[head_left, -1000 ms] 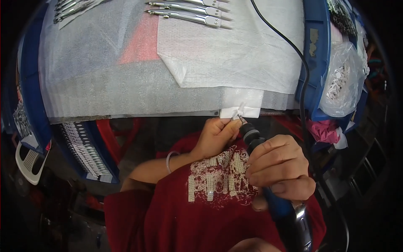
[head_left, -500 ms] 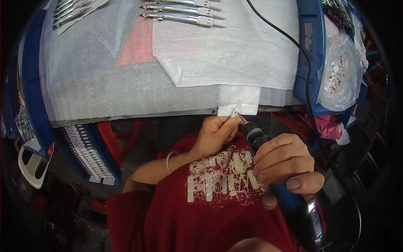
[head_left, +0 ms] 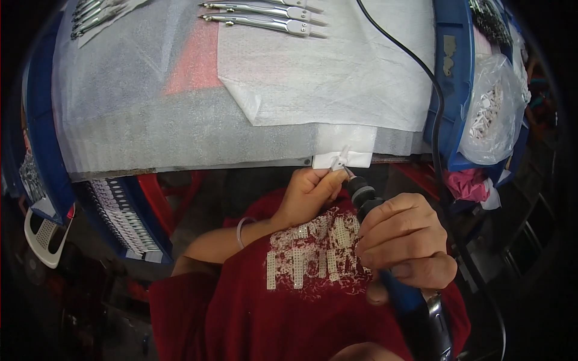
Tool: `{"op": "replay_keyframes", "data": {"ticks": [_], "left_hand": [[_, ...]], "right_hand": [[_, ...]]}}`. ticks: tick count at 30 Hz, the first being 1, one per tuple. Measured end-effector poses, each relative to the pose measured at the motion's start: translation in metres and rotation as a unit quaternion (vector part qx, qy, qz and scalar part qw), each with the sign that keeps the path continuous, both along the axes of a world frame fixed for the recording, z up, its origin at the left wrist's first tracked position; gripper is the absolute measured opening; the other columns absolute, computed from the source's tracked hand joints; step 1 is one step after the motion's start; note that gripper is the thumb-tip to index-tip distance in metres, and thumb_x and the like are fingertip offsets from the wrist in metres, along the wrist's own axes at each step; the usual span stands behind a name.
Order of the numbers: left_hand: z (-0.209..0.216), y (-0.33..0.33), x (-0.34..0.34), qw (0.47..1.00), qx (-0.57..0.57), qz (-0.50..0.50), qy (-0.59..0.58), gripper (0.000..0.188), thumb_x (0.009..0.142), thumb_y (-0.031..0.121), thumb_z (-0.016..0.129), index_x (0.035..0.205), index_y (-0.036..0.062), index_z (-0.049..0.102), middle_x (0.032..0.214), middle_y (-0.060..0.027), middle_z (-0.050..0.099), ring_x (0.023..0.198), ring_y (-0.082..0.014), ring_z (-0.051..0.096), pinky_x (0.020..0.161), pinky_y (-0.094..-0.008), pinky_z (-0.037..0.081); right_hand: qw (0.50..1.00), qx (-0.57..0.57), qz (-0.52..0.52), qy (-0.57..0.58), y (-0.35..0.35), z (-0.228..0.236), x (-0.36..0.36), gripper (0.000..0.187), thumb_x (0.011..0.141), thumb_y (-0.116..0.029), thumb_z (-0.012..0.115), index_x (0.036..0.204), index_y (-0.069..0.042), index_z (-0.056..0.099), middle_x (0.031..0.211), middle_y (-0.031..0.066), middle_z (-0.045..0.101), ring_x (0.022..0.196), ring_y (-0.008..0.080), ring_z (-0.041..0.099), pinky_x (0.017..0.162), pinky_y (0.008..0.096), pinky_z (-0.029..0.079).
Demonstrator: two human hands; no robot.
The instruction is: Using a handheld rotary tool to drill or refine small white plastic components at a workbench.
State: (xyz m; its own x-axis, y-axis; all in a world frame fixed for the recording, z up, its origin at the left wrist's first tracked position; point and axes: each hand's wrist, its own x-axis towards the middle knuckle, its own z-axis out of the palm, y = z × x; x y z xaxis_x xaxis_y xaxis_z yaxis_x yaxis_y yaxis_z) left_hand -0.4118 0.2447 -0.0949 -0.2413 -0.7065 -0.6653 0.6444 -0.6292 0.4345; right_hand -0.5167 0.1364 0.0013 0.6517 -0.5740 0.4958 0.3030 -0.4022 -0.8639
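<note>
Between the thumb and finger of my left hand (head_left: 310,194) is a small white plastic part (head_left: 341,161) with a clear tip. It sits over a folded white pad (head_left: 362,141) at the table's front edge. My right hand (head_left: 412,237) is wrapped round a blue and black electric screwdriver (head_left: 363,195), held at a slant below the table edge. Its thin bit reaches the plastic part beside my left fingertips; whether it sits in a screw is too small to tell. Farther back, several silver drawing compasses (head_left: 265,24) lie side by side on a white sheet (head_left: 337,72).
Blue bins (head_left: 450,84) stand at the right; one contains a clear bag (head_left: 484,114) of small white parts. A black cable (head_left: 415,57) crosses the table's right side. Below the left edge, another blue tray (head_left: 135,222) is filled with rows of metal pieces. More silver tools (head_left: 96,15) lie far left.
My right hand and the screwdriver's rear end have shifted slightly left, so the tool stands a little steeper. My left hand keeps its pinch on the plastic part. The whole view has moved slightly.
</note>
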Motion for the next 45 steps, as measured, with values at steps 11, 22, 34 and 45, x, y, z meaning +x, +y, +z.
{"op": "replay_keyframes", "data": {"ticks": [11,22,34,45], "left_hand": [[-0.005,0.007,-0.002,0.999,-0.025,-0.004,-0.027,0.025,0.097,0.02,0.056,0.088,0.0014,0.069,0.061,0.0052,0.053,0.054,-0.0014,0.043,0.048,-0.019,0.033],[0.0,0.0,0.0,1.0,0.007,0.013,0.005,0.024,0.098,0.019,0.054,0.091,-0.0002,0.068,0.062,0.0048,0.051,0.053,-0.0016,0.041,0.047,-0.0182,0.032],[-0.005,0.003,-0.001,0.999,0.012,0.011,0.035,0.022,0.098,0.017,0.053,0.091,0.0002,0.065,0.067,0.0047,0.054,0.057,-0.0016,0.042,0.05,-0.0182,0.032],[-0.005,0.005,0.002,0.999,0.026,-0.001,0.026,0.02,0.097,0.015,0.052,0.097,0.0013,0.067,0.072,0.0042,0.058,0.059,-0.0018,0.045,0.052,-0.0171,0.033]], "right_hand": [[1.0,0.012,0.015,-0.009,-0.004,0.001,0.003,0.039,0.081,-0.023,0.076,0.088,-0.009,0.041,0.073,0.0094,0.066,0.057,0.0171,0.065,0.05,0.0268,0.054],[1.0,-0.005,0.019,-0.019,-0.001,0.0,-0.006,0.045,0.083,-0.024,0.074,0.106,-0.008,0.039,0.074,0.0099,0.065,0.057,0.0194,0.065,0.051,0.0293,0.055],[1.0,0.008,0.023,-0.006,-0.002,-0.001,-0.001,0.042,0.081,-0.021,0.076,0.099,-0.008,0.04,0.074,0.0102,0.065,0.058,0.0193,0.066,0.051,0.0292,0.055],[0.999,-0.007,0.032,-0.017,-0.005,-0.004,0.007,0.039,0.081,-0.021,0.076,0.089,-0.007,0.04,0.074,0.0125,0.065,0.056,0.0193,0.064,0.05,0.0288,0.054]]}}
